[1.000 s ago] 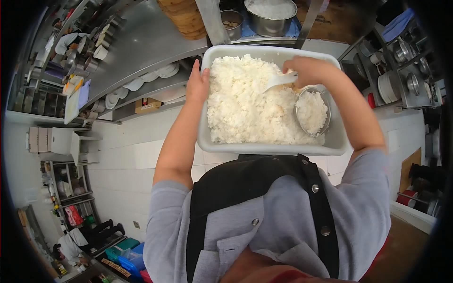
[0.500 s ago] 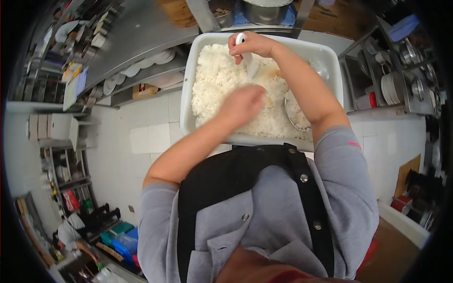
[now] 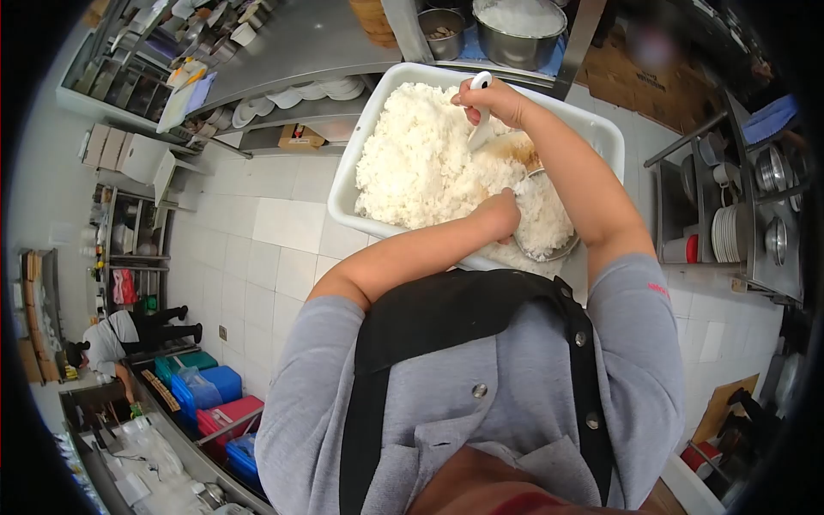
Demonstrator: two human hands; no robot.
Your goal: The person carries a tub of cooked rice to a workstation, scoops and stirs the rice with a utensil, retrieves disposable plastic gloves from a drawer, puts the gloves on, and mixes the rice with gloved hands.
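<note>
A large white tub [image 3: 345, 184] holds a wide heap of white rice [image 3: 408, 159]. My right hand [image 3: 493, 105] is closed round the handle of a white rice paddle [image 3: 482, 129], whose blade points down into the rice near the far middle. Brownish rice [image 3: 522, 153] shows beside the blade. My left hand [image 3: 499, 215] is closed at the left rim of a round metal bowl [image 3: 562, 251] that rests in the tub's right part, filled with rice. Its fingertips are partly hidden at the rim.
Beyond the tub, a metal pot [image 3: 519, 39] and a smaller pot [image 3: 442, 34] stand on a shelf. A steel counter [image 3: 318, 43] lies at the upper left. Dish racks [image 3: 730, 232] are at the right. Another person [image 3: 112, 339] bends at the lower left.
My left hand has left the tub's left rim, crossed the rice and reached the bowl. My right hand has moved left from near the bowl, with the paddle now upright. The view has shifted.
</note>
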